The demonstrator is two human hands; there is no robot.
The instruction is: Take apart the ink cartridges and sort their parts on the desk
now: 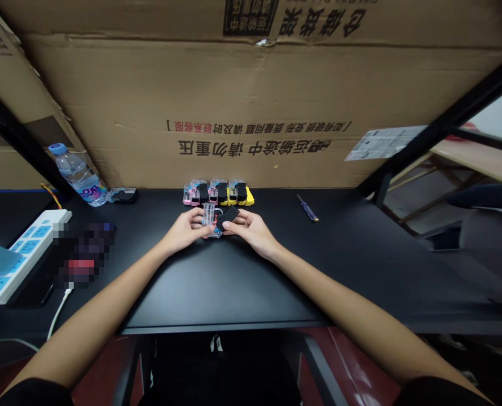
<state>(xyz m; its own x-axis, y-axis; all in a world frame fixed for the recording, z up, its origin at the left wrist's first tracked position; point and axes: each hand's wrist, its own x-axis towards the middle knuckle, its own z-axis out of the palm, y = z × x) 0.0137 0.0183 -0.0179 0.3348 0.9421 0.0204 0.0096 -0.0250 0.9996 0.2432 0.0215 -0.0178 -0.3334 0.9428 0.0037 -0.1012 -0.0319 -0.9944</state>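
Observation:
My left hand is closed on the clear side of a small clear and black plastic device. Some orange and blue shows inside its see-through body. The fingers of my right hand grip the black part of the same piece, thumb on top. Both hands hold it just above the desk, in front of a row of similar devices. These have clear and black upper parts, with a pink base at the left and a yellow base at the right. What the device is cannot be made out.
Cardboard stands upright along the back of the black desk. A screwdriver lies to the right. On the left are a water bottle, another black and clear device, a power strip and a white cable.

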